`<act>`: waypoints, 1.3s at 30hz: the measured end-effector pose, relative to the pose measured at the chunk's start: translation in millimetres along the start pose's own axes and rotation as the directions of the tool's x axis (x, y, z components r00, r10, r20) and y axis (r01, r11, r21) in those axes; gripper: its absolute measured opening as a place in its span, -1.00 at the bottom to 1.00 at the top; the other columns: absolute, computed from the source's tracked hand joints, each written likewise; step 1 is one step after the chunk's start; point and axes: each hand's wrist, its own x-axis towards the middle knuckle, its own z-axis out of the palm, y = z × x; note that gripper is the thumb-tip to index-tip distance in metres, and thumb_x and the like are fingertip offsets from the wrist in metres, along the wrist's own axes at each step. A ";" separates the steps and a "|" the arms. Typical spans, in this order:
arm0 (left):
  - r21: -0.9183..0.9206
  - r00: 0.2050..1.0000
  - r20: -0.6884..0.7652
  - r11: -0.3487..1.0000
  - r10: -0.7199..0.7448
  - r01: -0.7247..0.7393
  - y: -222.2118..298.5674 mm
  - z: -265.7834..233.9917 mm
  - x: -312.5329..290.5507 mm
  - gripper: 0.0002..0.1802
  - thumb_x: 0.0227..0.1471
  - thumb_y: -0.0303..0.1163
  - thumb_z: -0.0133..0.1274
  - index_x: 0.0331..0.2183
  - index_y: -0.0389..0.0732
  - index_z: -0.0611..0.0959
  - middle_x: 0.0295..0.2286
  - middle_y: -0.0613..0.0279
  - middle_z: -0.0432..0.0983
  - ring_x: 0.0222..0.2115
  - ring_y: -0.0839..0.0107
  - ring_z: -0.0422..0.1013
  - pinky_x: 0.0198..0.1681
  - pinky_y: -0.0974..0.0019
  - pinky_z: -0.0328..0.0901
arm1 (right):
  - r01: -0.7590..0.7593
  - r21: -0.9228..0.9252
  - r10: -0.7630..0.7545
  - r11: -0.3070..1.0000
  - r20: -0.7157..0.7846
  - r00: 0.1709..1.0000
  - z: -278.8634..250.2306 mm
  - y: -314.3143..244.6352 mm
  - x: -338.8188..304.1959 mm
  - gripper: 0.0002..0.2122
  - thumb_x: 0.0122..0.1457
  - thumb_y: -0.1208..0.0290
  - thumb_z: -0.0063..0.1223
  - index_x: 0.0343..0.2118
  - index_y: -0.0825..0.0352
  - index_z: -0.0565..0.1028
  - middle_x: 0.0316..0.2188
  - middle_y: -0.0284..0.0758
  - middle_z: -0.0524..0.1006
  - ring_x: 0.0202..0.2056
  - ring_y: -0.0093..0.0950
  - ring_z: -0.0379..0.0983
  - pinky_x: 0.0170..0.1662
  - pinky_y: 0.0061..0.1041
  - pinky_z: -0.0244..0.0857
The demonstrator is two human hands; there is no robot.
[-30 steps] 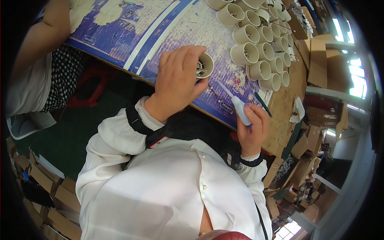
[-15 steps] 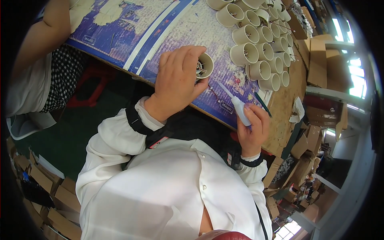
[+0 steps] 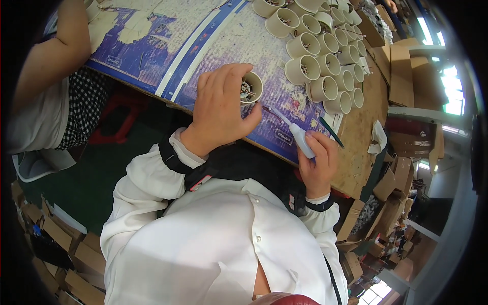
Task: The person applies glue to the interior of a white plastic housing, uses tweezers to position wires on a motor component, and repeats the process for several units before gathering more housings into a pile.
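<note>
My left hand [image 3: 219, 104] is wrapped round a cream-coloured cup [image 3: 257, 87], whose open mouth is turned up. Inside the cup sits a round metallic part [image 3: 246, 90] with posts. My right hand [image 3: 319, 160] grips a small white squeeze bottle [image 3: 302, 141] with a long thin nozzle. The nozzle points up and left, and its tip lies close to the lower right of the cup, near my left fingertips. A thin dark wire seems to run beside the tip; I cannot tell where it ends.
Several similar cups [image 3: 322, 89] with parts and wires inside crowd the table's far right. A dark green pen-like stick [image 3: 331, 131] lies beside them, and a crumpled white paper [image 3: 377, 137] on the right edge. Another person's arm [image 3: 61, 61] is at the left. Cardboard boxes [image 3: 401, 76] stand at right.
The cup in my left hand has shifted slightly left and tilted, showing more of the part inside. The bottle has moved a little left and up, bringing its nozzle tip nearer the cup.
</note>
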 end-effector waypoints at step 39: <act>-0.180 0.967 0.245 0.983 0.067 -0.023 -5.5 4.2 80.5 -0.46 -0.04 -0.28 0.30 -0.01 -0.18 0.54 -0.07 0.03 0.47 -0.02 0.04 0.36 0.06 0.14 0.25 | -0.676 0.415 0.642 0.609 0.244 0.727 -26.4 84.1 -33.0 -0.75 0.11 0.49 0.24 -0.14 0.34 0.52 -0.22 -0.35 0.60 -0.21 -0.58 0.51 -0.12 -0.57 0.38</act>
